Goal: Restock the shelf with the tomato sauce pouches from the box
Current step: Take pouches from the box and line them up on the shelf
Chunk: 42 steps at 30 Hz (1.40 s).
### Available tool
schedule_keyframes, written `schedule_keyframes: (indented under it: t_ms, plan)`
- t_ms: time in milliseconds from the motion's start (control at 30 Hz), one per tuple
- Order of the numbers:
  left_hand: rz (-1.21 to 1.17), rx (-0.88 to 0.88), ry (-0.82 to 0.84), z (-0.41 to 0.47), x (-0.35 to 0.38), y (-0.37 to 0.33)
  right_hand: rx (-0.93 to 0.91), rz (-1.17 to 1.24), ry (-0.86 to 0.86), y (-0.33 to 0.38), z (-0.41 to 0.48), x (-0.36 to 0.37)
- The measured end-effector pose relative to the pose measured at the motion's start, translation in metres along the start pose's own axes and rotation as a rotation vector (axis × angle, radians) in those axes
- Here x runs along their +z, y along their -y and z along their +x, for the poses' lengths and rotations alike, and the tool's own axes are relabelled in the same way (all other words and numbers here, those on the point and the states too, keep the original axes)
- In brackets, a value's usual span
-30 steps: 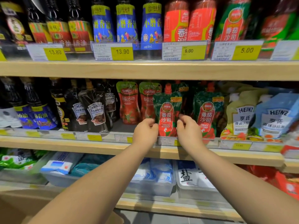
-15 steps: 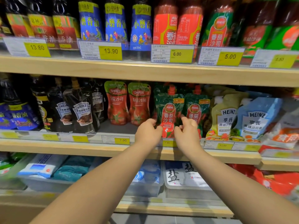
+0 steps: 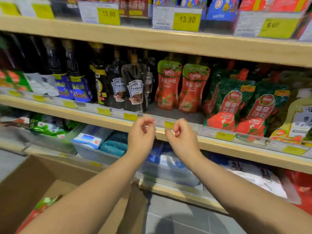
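Two green-and-red tomato ketchup pouches (image 3: 226, 107) stand at the front of the middle shelf (image 3: 219, 144), right of centre. Two red pouches with green tops (image 3: 182, 86) stand further back, with bare shelf floor in front of them. My left hand (image 3: 141, 134) and my right hand (image 3: 182, 137) hover side by side before the shelf edge, fingers loosely curled, holding nothing. Both are left of and below the ketchup pouches. A cardboard box (image 3: 25, 188) sits at the bottom left, with a pouch (image 3: 42, 206) showing inside, partly hidden by my left arm.
Dark Heinz sauce pouches (image 3: 135, 88) and sesame oil bottles (image 3: 74, 81) fill the middle shelf's left. A yellow Heinz pouch (image 3: 297, 119) stands at the far right. The upper shelf carries bottles behind price tags (image 3: 187, 21). Bins with white and blue packets (image 3: 101, 141) line the lower shelf.
Both hands have let go of the front ketchup pouch and drawn back, down and left of it. The camera has turned left and down, bringing the box into view.
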<state>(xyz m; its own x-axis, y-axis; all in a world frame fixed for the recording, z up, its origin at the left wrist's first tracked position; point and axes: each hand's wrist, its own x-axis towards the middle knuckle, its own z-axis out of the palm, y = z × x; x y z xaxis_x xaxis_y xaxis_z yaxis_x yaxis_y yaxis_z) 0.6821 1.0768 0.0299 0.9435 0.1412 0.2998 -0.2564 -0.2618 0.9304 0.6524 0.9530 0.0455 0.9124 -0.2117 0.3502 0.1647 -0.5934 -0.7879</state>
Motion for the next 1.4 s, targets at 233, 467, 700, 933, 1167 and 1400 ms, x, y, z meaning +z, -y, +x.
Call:
schedule_keyframes:
  t_ms: [233,467,700,933,1167,1400]
  plan:
    - [0.283,-0.313,-0.01,-0.043,-0.123,0.13,0.122,0.09,0.383,-0.003,-0.065,0.134]
    - [0.44,-0.598,-0.024,-0.085,-0.206,0.237,0.209,-0.019,0.671,-0.023,-0.118,0.252]
    - [0.645,-0.815,0.109,-0.081,-0.256,0.307,0.489,0.107,0.907,-0.048,-0.163,0.352]
    - [0.903,-0.952,0.334,-0.084,-0.289,0.354,0.838,0.191,0.999,-0.062,-0.195,0.403]
    - [0.872,-1.002,0.283,-0.089,-0.283,0.37,1.316,0.439,1.026,-0.071,-0.224,0.443]
    - [0.734,-0.959,0.219,-0.086,-0.288,0.37,1.523,0.465,0.872,-0.068,-0.234,0.46]
